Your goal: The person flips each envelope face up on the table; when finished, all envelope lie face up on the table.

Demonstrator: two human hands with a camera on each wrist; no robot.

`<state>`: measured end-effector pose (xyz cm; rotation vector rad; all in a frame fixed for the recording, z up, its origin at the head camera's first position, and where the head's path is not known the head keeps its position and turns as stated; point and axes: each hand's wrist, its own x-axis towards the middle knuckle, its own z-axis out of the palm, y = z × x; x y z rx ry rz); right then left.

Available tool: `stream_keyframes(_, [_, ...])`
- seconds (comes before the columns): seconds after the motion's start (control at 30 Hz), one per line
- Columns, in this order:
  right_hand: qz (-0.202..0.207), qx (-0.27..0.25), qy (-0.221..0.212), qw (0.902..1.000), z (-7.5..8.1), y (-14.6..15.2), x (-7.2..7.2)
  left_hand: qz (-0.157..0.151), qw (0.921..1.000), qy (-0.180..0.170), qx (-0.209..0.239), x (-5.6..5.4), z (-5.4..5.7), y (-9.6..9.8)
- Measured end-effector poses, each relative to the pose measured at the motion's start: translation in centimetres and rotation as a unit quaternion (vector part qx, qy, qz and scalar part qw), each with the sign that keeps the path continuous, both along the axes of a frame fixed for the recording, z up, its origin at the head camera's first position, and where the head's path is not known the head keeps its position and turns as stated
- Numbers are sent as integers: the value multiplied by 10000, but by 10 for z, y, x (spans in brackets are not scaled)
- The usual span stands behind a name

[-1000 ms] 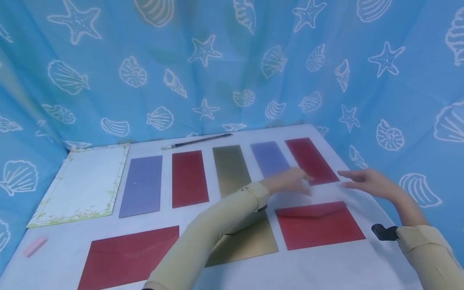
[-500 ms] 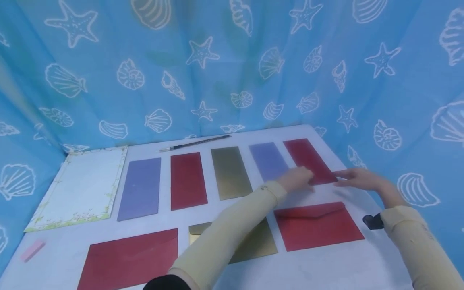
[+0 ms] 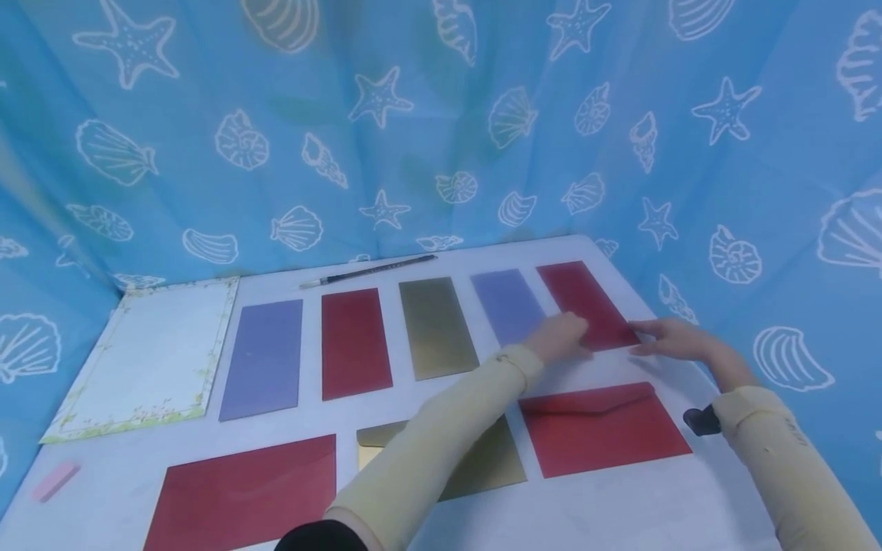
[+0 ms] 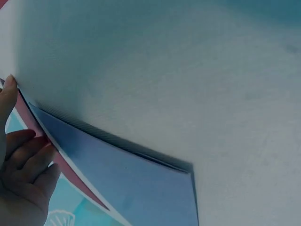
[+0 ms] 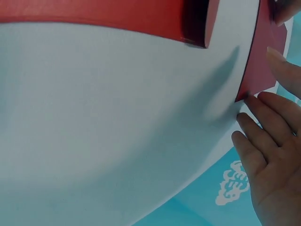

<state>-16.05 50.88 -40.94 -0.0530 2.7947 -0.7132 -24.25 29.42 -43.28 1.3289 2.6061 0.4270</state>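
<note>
A red envelope [image 3: 582,295] lies at the far right end of the back row, with both hands at its near part. My left hand [image 3: 560,337] touches its left side; in the left wrist view, the left fingers [image 4: 35,162] meet the red edge with the thumb apart from them. My right hand [image 3: 675,339] is at the near right corner. The right wrist view shows fairly straight right fingers [image 5: 268,125] at that corner and the thumb over the envelope. A purple envelope [image 3: 506,298] lies just left of the left hand, partly covered by it.
Also in the back row are gold [image 3: 437,325], red [image 3: 354,344] and purple [image 3: 262,360] envelopes. In front lie two red envelopes [image 3: 241,493] [image 3: 606,432] and a gold one [image 3: 482,463] under the left arm. A brush [image 3: 368,271], bordered paper [image 3: 148,356] and pink eraser [image 3: 55,480] lie about.
The right hand has moved left and reached the red envelope's corner. The left hand has settled at the envelope's left side. The envelope shows little or no movement.
</note>
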Motion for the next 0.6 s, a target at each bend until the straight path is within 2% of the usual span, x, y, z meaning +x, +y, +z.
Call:
stream_keyframes(0.1, [18, -68, 146, 9999, -3, 2, 0, -31, 9999, 166, -26, -2, -2, 3])
stream_keyframes(0.23, [-10, -142, 292, 9995, -6, 3, 2, -52, 9999, 100, 35, -2, -3, 2])
stream_keyframes(0.37, [-104, -157, 261, 9995, -5, 2, 2, 40, 9983, -311, 485, -2, -3, -3])
stream_keyframes(0.5, [-146, -268, 133, 9994, -5, 1, -1, 354, 9893, -952, 1044, -3, -5, -9])
stream_keyframes(0.6, [-217, -444, 30, 9988, -6, 2, -2, 519, 9846, -1168, 1190, -5, -8, -9])
